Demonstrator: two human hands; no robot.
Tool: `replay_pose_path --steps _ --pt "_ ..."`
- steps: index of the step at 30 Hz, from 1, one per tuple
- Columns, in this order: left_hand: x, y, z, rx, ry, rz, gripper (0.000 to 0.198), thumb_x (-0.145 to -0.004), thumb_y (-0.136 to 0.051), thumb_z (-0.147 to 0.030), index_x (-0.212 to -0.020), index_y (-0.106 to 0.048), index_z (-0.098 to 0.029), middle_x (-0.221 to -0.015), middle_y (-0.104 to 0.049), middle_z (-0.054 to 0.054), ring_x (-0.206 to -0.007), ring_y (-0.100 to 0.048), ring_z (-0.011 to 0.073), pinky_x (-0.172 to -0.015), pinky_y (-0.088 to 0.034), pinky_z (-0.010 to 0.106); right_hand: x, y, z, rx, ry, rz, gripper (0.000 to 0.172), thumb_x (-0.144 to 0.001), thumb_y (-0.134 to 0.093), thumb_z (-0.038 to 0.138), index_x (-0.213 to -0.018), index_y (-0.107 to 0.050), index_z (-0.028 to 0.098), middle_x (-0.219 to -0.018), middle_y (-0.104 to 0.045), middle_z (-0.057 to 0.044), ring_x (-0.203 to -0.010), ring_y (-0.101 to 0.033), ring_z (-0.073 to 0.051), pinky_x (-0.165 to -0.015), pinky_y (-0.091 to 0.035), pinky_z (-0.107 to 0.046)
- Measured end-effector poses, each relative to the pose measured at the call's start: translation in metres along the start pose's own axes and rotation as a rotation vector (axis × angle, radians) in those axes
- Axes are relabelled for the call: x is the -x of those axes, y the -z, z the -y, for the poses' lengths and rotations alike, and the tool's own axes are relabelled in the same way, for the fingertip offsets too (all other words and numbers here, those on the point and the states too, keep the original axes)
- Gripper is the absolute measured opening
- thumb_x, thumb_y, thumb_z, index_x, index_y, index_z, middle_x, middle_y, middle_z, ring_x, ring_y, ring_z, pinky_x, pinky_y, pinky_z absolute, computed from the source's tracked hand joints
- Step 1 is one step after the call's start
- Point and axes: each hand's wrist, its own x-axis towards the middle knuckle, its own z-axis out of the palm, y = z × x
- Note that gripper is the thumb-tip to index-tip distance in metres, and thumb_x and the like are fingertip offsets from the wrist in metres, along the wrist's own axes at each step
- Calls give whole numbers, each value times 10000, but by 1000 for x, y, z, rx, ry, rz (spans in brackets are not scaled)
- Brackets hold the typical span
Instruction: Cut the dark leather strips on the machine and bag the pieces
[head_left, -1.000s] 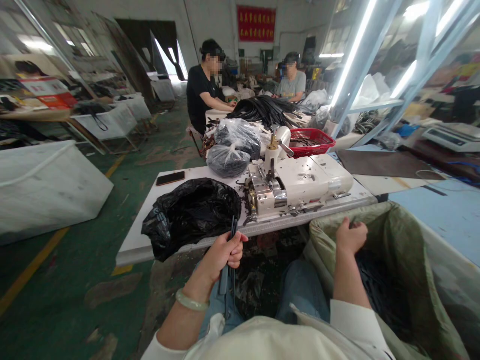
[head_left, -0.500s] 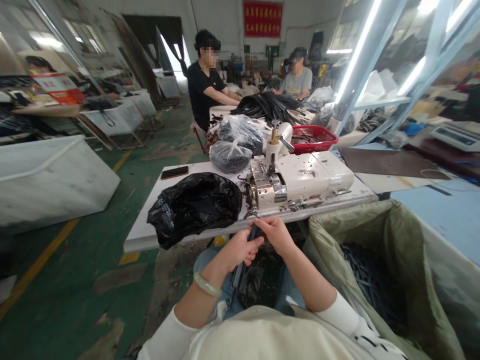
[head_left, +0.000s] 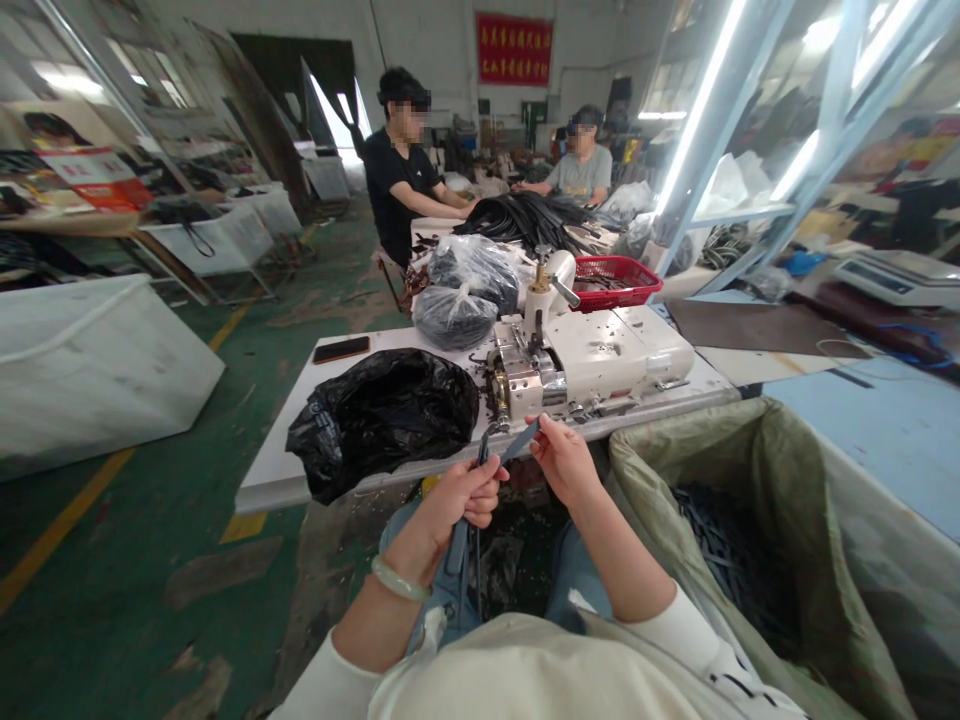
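Observation:
My left hand (head_left: 457, 500) is closed around a bundle of dark straps (head_left: 459, 545) that hang down over my lap. My right hand (head_left: 562, 458) pinches the top end of one dark strap (head_left: 519, 441) and holds it just in front of the cream-coloured machine (head_left: 592, 365) on the white table (head_left: 270, 480). The two hands are close together below the table's front edge. A crumpled black plastic bag (head_left: 386, 415) lies on the table left of the machine.
A large greenish sack (head_left: 780, 460) holding dark straps stands at my right. On the table lie a phone (head_left: 341, 349), two tied clear bags (head_left: 469, 290) and a red basket (head_left: 616, 280). Two people work at a far table. White bins stand at left.
My right hand left the sack's rim and came over to my left hand, then pulled one strap's end up and rightwards. My left hand kept hold of the bundle.

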Motion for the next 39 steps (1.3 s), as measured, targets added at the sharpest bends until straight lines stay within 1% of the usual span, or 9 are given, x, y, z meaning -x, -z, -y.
replay_pose_path --steps 5,10,15,19,22,25,31,35,39 --pt "-2 -2 -4 68 -14 -54 424 -678 -755 -504 -721 -527 -150 -420 -251 -137 -349 -136 1 -342 -115 118 17 12 3 62 57 258 174 -697 -790 327 -777 -733 183 -854 -686 -37 -580 -558 -74 -496 -445 -180" --pt "1 -5 -2 -31 -152 -192 399 -667 -765 -459 -706 -496 -167 -424 -265 -141 -344 -178 4 -341 -144 125 28 32 9 234 122 499 120 -751 -750 281 -827 -704 201 -951 -687 -56 -760 -654 -157 -728 -539 -305" --pt "7 -14 -3 -180 -337 -291 376 -710 -733 -459 -764 -474 -191 -444 -302 -138 -342 -250 19 -353 -186 136 24 51 12 430 221 428 529 -772 -720 255 -1262 -525 286 -1331 -529 -81 -993 -613 -173 -816 -520 -305" --pt "6 -20 -3 -222 -356 -339 401 -689 -735 -480 -771 -463 -198 -433 -318 -135 -339 -262 25 -350 -188 140 28 42 17 835 442 419 640 -809 -676 283 -1391 -411 294 -1386 -476 -102 -1156 -535 -231 -927 -474 -383" --pt "1 -22 -1 -238 -346 -373 415 -672 -739 -496 -773 -466 -200 -425 -314 -136 -334 -262 28 -344 -184 139 37 19 14 1259 557 489 510 -839 -647 323 -1323 -515 238 -1251 -585 -135 -1122 -548 -280 -956 -430 -424" --pt "-3 -18 0 -229 -317 -396 434 -655 -749 -515 -757 -470 -199 -423 -297 -138 -334 -255 27 -344 -180 140 31 2 4 1485 481 490 205 -907 -519 252 -1049 -656 198 -935 -676 -123 -869 -620 -255 -801 -451 -366" --pt "2 7 -8 -95 -287 -390 489 -613 -778 -556 -720 -511 -160 -434 -266 -140 -352 -218 7 -354 -168 132 -66 4 14 677 -113 48 337 -917 -487 299 -603 -517 181 -426 -413 39 -385 -342 -79 -416 -240 -192" --pt "7 23 -8 -42 -272 -400 488 -614 -788 -544 -712 -508 -157 -447 -275 -137 -355 -206 1 -356 -158 131 -124 9 29 500 -294 19 351 -946 -362 253 -610 -442 190 -368 -268 97 -312 -156 -52 -342 -110 -175" --pt "7 33 -5 -24 -270 -441 499 -594 -796 -549 -711 -508 -159 -445 -279 -135 -351 -200 2 -351 -148 132 -144 6 28 397 -392 3 340 -945 -328 212 -618 -415 190 -368 -253 104 -302 -141 -45 -306 -108 -153"
